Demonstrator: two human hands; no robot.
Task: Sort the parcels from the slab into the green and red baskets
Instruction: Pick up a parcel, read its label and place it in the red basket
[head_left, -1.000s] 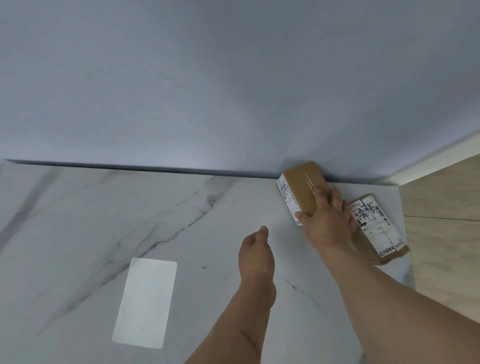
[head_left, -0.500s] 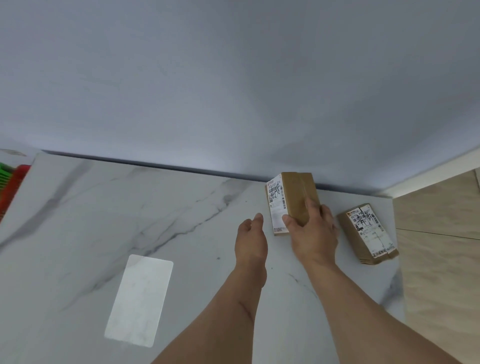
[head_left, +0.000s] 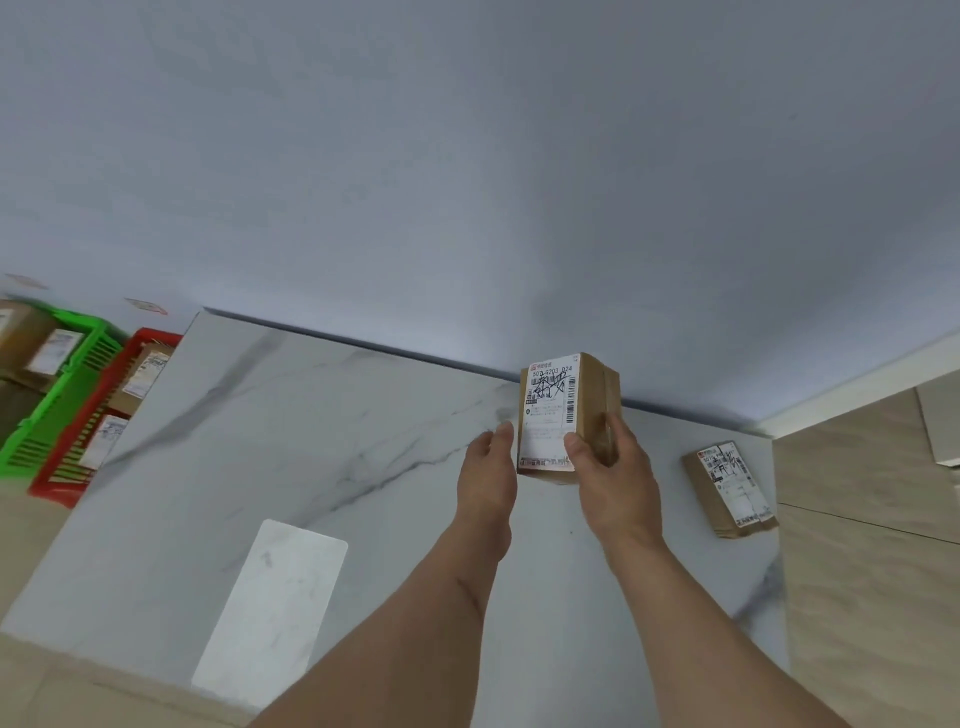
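Head view: wide bare marble bench (head_left: 311, 441), far edge against the wall, left edge beside red basket (head_left: 78, 447) and green basket (head_left: 57, 395) at left of frame, both holding parcels. At centre, brown box (head_left: 566, 415) with white label facing, held upright by right hand (head_left: 613, 478), fingers curled round it. Left hand (head_left: 488, 478) open, just beside. Second box (head_left: 730, 488) flat near right edge.

Slab (head_left: 322, 447): polished white marble-look stone, grey-veined, glossy with a bright reflection; held parcel (head_left: 589, 400) and lying parcel (head_left: 704, 486): matt brown cardboard bearing smooth white printed paper labels; green basket (head_left: 62, 384) and red basket (head_left: 78, 441): slatted moulded plastic; wall (head_left: 467, 182): matt paint
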